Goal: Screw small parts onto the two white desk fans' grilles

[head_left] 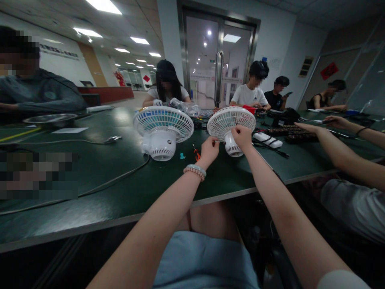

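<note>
Two small white fans lie face up on a dark green table. My right hand grips the near rim of the right fan. My left hand is closed just left of that fan's base, pinching a thin tool whose tip points toward the fan. The left fan, with blue blades under its grille, stands untouched. A small orange screwdriver and a tiny teal piece lie between the two fans.
A grey cable snakes across the table from the left fan. A white power strip and dark parts lie right of the fans. A neighbour's arms reach in from the right. Several people sit around the table.
</note>
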{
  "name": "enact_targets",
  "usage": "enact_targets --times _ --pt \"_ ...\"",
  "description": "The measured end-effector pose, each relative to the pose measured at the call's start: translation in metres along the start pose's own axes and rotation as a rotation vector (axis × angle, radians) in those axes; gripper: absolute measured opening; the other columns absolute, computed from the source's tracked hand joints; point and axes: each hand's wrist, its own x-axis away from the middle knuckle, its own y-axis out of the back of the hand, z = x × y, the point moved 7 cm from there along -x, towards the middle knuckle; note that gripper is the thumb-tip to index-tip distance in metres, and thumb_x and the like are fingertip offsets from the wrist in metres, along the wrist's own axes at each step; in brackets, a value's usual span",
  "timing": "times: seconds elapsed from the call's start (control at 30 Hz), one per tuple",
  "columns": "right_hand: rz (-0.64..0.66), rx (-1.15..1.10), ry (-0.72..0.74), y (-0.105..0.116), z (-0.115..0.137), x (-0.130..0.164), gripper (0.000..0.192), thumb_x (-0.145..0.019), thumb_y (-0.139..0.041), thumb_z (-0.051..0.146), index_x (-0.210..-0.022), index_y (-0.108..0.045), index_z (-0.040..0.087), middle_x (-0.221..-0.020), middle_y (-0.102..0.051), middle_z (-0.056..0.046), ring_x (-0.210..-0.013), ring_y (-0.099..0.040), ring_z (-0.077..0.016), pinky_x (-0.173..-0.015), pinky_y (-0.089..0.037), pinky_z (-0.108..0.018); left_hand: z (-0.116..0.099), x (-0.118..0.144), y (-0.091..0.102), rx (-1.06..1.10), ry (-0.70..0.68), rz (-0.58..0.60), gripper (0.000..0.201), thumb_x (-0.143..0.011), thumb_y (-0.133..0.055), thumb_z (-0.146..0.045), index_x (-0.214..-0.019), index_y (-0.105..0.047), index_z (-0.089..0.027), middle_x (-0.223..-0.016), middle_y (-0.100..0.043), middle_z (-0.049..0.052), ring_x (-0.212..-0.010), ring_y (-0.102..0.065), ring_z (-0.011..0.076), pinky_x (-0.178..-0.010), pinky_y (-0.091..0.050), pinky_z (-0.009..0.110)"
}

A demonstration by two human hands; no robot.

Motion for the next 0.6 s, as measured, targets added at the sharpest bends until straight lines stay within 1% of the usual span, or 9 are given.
enact_targets --times 0.1,0.23,0.4,0.6 --pt "0.0 0.013 0.002 0.0 0.001 0.0 0.028 -0.074 -0.044 0.026 -0.048 -0.034 0.02 -0.047 -0.039 0.004 -0.05 -0.035 -0.0106 -0.055 -0.024 -0.026 -0.01 0.002 -0.001 -0.127 -0.111 0.025 0.009 -0.078 -0.051 -0.019 -0.084 -0.058 -0.016 -0.082 -0.061 0.006 -0.08 -0.056 0.0169 -0.079 -0.043 0.032" --pt "-0.004 0.018 0.009 0.0 0.001 0.0 0.028 -0.074 -0.044 0.027 -0.049 -0.034 0.02 -0.048 -0.039 0.004 -0.051 -0.036 -0.0106 -0.055 -0.023 -0.026 -0.018 0.003 -0.005 -0.186 -0.186 0.035 0.012 -0.078 -0.049 -0.014 -0.086 -0.058 -0.015 -0.088 -0.06 0.008 -0.085 -0.055 0.018 -0.081 -0.043 0.032" --pt "0.008 0.019 0.009 -0.003 -0.001 0.0 0.027 -0.074 -0.044 0.028 -0.05 -0.035 0.02 -0.049 -0.04 0.003 -0.051 -0.037 -0.0108 -0.056 -0.024 -0.025 -0.024 0.003 -0.011 -0.179 -0.248 0.081 0.014 -0.078 -0.049 -0.011 -0.087 -0.059 -0.014 -0.09 -0.059 0.009 -0.087 -0.054 0.0176 -0.082 -0.043 0.032" --pt "-0.002 0.036 0.019 -0.003 -0.001 0.0 0.028 -0.074 -0.044 0.028 -0.049 -0.034 0.02 -0.048 -0.038 0.004 -0.051 -0.036 -0.0107 -0.056 -0.024 -0.025 -0.025 0.003 -0.012 -0.128 -0.287 0.084 0.016 -0.076 -0.049 -0.009 -0.087 -0.06 -0.014 -0.091 -0.061 0.008 -0.089 -0.055 0.0166 -0.084 -0.042 0.03"
